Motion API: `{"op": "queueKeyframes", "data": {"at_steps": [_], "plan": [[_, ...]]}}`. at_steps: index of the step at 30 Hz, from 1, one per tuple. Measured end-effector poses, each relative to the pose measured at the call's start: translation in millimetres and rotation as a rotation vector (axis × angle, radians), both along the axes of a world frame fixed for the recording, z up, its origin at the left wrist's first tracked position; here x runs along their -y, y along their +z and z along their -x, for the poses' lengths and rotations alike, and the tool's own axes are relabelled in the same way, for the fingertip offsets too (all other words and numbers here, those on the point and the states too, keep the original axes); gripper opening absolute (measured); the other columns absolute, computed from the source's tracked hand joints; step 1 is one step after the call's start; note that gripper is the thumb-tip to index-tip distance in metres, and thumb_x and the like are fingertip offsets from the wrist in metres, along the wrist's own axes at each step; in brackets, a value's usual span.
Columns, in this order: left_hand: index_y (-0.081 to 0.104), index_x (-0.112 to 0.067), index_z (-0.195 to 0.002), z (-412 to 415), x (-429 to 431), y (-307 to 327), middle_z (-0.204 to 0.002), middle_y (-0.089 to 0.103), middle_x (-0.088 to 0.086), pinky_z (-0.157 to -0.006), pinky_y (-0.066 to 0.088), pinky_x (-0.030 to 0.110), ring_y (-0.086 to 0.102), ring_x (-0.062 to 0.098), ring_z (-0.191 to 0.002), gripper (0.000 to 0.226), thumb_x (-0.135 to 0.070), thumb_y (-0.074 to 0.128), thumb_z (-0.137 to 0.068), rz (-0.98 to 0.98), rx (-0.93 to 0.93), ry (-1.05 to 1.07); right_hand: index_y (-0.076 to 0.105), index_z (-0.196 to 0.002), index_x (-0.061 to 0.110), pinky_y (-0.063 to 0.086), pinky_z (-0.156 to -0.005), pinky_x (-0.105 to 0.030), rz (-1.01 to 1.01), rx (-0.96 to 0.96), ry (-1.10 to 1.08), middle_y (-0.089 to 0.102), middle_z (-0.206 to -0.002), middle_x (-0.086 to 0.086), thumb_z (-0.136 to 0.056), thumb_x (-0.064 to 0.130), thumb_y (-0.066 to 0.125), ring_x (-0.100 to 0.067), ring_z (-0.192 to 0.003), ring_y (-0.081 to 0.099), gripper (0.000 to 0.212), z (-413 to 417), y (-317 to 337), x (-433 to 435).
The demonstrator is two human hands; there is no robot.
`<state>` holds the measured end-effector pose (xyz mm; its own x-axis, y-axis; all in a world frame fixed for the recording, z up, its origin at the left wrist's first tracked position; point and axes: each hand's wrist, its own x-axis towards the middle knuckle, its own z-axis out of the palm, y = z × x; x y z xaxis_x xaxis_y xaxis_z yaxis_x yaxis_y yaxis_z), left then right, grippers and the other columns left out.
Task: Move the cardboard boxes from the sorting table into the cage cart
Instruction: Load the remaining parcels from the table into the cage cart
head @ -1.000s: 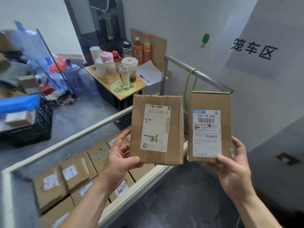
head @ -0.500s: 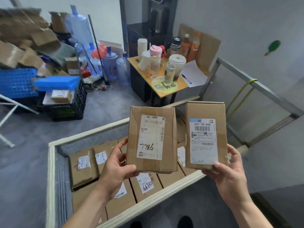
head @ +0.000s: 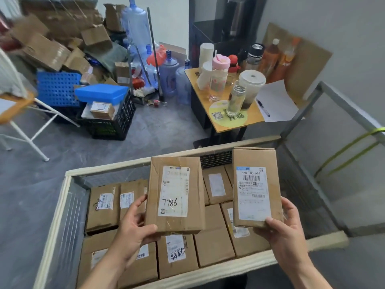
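Note:
My left hand (head: pixel 133 230) grips the lower left corner of a cardboard box (head: pixel 155 197) whose white label reads 7786. A second, narrower cardboard box (head: pixel 255 159) with a printed barcode label is held from below by my right hand (head: pixel 285 234). Both boxes hang label-up above the cage cart (head: pixel 62 207), a mesh-walled cart with a pale padded rim. Several labelled cardboard boxes (head: pixel 214 240) lie flat in a layer on the cart's floor, partly hidden by the two held boxes.
A small yellow table (head: pixel 231 126) with bottles, cups, paper and a pen stands just beyond the cart. On the floor to the left sit a black crate (head: pixel 116 124), blue bins, water jugs and a heap of cardboard. A white folding frame (head: pixel 27 138) stands at far left.
The view has swung left and down, so the cart's inside now fills the lower frame. Both held boxes now hang over the cart's inside; each hand's hold is unchanged.

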<state>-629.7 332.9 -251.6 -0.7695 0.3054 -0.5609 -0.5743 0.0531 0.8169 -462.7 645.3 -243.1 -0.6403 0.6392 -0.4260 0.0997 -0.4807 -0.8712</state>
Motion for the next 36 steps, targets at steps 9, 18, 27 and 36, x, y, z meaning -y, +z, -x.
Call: {"op": "queueKeyframes", "data": {"at_steps": [9, 18, 27, 36], "plan": [[0.044, -0.037, -0.140, -30.9, -56.9, -43.0, -0.108, 0.075, 0.011, -0.078, 0.059, 0.056, 0.073, 0.037, -0.097, 0.090, 0.022, 0.067, -0.077, 0.131, 0.170, 0.221, 0.052, -0.127, 0.028, 0.062, -0.065, -0.047, 0.061, 0.189, 0.265, 0.072, -0.116, -0.010, -0.090, -0.015, 0.052, -0.041, -0.099, 0.071, 0.057, 42.7, -69.7, -91.1], [0.044, -0.040, -0.138, -19.7, -61.5, -111.7, -0.118, 0.070, 0.009, -0.075, 0.061, 0.054, 0.074, 0.035, -0.094, 0.086, 0.020, 0.067, -0.080, 0.158, 0.284, 0.285, 0.054, -0.122, 0.030, 0.060, -0.075, -0.050, 0.031, 0.314, 0.407, 0.072, -0.115, -0.010, -0.089, -0.014, 0.055, -0.039, -0.098, 0.071, 0.055, 97.0, -134.4, -75.5], [0.037, -0.037, -0.149, 44.2, -27.8, -191.1, -0.120, 0.070, 0.010, -0.068, 0.060, 0.039, 0.074, 0.029, -0.095, 0.088, 0.015, 0.067, -0.084, 0.188, 0.318, 0.248, 0.052, -0.123, 0.034, 0.060, -0.077, -0.050, 0.054, 0.395, 0.458, 0.071, -0.118, -0.013, -0.090, -0.011, 0.057, -0.040, -0.098, 0.071, 0.056, 153.9, -216.1, -18.2], [0.040, -0.040, -0.147, 108.6, -26.0, -266.2, -0.119, 0.066, 0.009, -0.080, 0.062, 0.048, 0.071, 0.032, -0.100, 0.086, 0.016, 0.063, -0.087, 0.226, 0.285, 0.213, 0.045, -0.135, 0.030, 0.058, -0.084, -0.054, 0.049, 0.416, 0.461, 0.068, -0.123, -0.017, -0.093, -0.009, 0.053, -0.043, -0.107, 0.067, 0.058, 214.1, -290.3, 4.3]]}}
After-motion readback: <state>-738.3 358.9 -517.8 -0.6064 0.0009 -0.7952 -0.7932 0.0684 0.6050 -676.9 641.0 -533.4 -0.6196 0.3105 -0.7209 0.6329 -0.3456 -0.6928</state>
